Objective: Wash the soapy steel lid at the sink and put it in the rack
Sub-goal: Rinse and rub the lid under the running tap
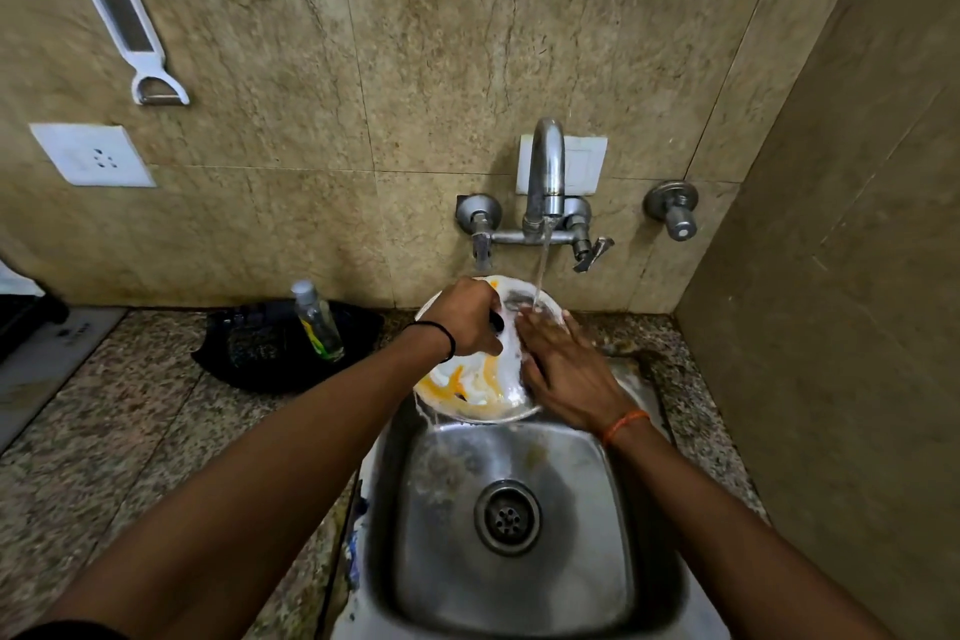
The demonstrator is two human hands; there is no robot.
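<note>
The steel lid [467, 387] is held tilted over the back of the sink [618, 509], smeared with white foam and yellow streaks. My left hand [465, 314] grips the black knob at the lid's middle. My right hand [563, 364] lies flat with its fingers spread against the lid's right edge, holding nothing. Water runs from the tap [545, 172] onto the lid's upper part, just above my right fingers. The black rack [260, 348] sits on the counter to the left of the lid.
A clear bottle [317, 322] with a little yellow-green liquid stands in the rack. A white peeler [124, 16] and a socket [91, 153] are on the back wall. A side wall closes in on the right. The speckled stone counter [130, 431] stretches left.
</note>
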